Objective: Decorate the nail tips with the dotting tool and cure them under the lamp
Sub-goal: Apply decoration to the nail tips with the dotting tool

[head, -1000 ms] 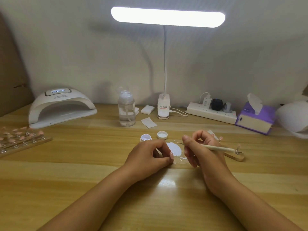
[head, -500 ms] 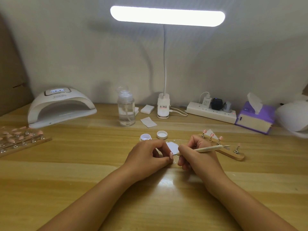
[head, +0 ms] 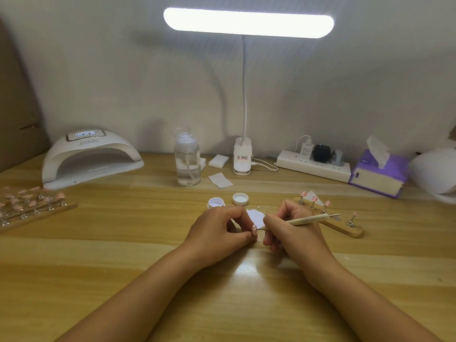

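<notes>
My left hand (head: 219,232) pinches a small pink nail tip (head: 254,229) between thumb and fingers at the table's middle. My right hand (head: 291,229) grips a wooden dotting tool (head: 303,220) like a pen, and its metal point touches the nail tip. Behind the hands lies a patch of white paint (head: 255,215) on a clear sheet. A wooden stand (head: 345,227) with several pink tips on clips lies right of my right hand. The white curing lamp (head: 91,159) sits at the back left.
An open paint jar (head: 216,202) and its lid (head: 240,199) stand just behind my hands. Further back are a pump bottle (head: 187,161), cotton pads (head: 220,180), a desk lamp base (head: 243,156), a power strip (head: 313,166) and a tissue box (head: 377,174). Another rack of tips (head: 29,206) lies at the left.
My right hand has swung the dotting tool from the white paint patch toward my left hand, bringing its point onto the held nail tip. The left hand has stayed put.
</notes>
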A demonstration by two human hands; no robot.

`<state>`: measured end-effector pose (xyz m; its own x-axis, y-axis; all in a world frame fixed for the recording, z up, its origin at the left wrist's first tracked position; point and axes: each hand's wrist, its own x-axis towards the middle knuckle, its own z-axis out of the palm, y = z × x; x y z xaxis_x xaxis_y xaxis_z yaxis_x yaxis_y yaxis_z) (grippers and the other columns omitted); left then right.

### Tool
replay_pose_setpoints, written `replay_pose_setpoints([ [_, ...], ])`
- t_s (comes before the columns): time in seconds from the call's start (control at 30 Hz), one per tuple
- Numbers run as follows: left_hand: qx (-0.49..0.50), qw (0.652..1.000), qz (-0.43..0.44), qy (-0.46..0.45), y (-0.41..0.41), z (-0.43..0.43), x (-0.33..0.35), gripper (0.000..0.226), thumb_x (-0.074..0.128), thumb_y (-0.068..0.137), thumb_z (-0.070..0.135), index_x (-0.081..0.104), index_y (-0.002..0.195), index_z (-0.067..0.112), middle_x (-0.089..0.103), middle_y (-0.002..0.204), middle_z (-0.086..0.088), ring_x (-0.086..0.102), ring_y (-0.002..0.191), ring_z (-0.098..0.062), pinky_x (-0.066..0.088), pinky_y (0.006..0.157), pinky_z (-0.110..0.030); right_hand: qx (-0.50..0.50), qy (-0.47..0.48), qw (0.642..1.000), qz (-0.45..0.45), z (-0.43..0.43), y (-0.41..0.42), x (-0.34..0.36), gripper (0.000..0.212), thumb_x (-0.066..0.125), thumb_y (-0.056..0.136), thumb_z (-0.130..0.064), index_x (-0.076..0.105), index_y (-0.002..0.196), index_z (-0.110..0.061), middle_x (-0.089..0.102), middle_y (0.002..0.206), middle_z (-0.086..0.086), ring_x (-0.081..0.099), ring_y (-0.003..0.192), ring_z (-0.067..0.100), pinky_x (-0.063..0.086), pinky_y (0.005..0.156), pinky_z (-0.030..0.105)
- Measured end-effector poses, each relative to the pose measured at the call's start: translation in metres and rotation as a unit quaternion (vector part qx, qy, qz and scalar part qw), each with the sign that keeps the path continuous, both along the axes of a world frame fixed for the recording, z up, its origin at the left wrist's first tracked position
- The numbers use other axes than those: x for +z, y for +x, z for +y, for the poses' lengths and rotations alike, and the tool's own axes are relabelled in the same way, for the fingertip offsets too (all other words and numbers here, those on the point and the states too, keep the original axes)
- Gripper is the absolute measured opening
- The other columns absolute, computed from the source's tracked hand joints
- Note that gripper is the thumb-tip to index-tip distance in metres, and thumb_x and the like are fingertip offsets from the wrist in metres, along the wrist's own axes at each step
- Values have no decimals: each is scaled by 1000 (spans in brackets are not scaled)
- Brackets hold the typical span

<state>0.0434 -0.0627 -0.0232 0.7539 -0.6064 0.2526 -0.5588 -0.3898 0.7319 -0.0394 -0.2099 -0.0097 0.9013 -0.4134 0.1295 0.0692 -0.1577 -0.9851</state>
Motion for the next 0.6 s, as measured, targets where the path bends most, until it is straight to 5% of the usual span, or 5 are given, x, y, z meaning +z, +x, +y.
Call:
replay_pose_setpoints([
  [0.4, 4, 1000, 3, 0, 1, -1, 0, 14, 78, 77, 35, 65, 76, 41, 66, 73, 27, 57, 62, 1, 50, 71, -34, -6, 42, 998, -46, -3, -2, 1, 32, 58, 83, 1, 45, 60, -16, 55, 44, 10, 45, 36, 13, 35, 36, 19],
  [0.6, 14, 1000, 12, 6, 1, -1, 0, 12, 79, 76, 37, 67, 78, 38, 68, 74, 21, 60, 65, -1, 53, 75, -39, 19, 60, 997, -51, -1, -5, 6, 29, 57, 66, -14, 38, 46, -24, 39, 41, 4, 37, 33, 11, 26, 35, 18],
])
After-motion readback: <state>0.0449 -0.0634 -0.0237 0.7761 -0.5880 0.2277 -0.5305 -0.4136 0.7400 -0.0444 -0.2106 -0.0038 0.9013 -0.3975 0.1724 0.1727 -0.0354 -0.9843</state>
